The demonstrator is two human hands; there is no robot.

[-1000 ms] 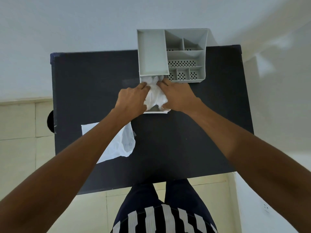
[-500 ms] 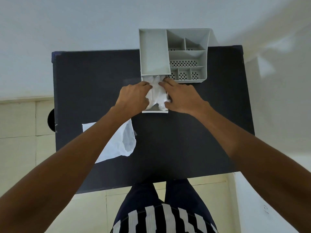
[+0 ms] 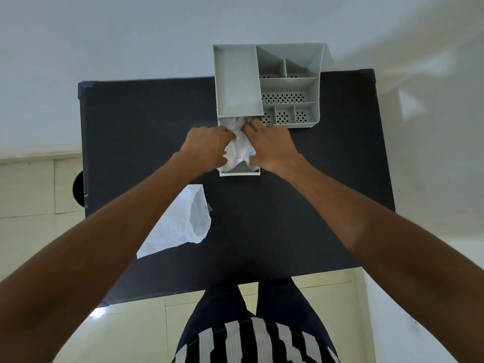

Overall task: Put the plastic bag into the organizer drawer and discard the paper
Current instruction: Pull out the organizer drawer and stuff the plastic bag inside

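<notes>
fingertips of both hands buried in the crumpled plastic bag [image 3: 239, 150], so true grip hard to make out. left hand [image 3: 207, 150] and right hand [image 3: 272, 150] curled against the bag, pressing it inside the pulled-out drawer [image 3: 239, 173] of one grey organizer [image 3: 288, 85]. one white paper [image 3: 180, 224] flat on the dark table [image 3: 146, 132], partly under the left forearm. no readable writing.

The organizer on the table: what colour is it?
Light grey all over; the organizer shows clearly in the head view, with perforated dark holes in its right compartments.
</notes>
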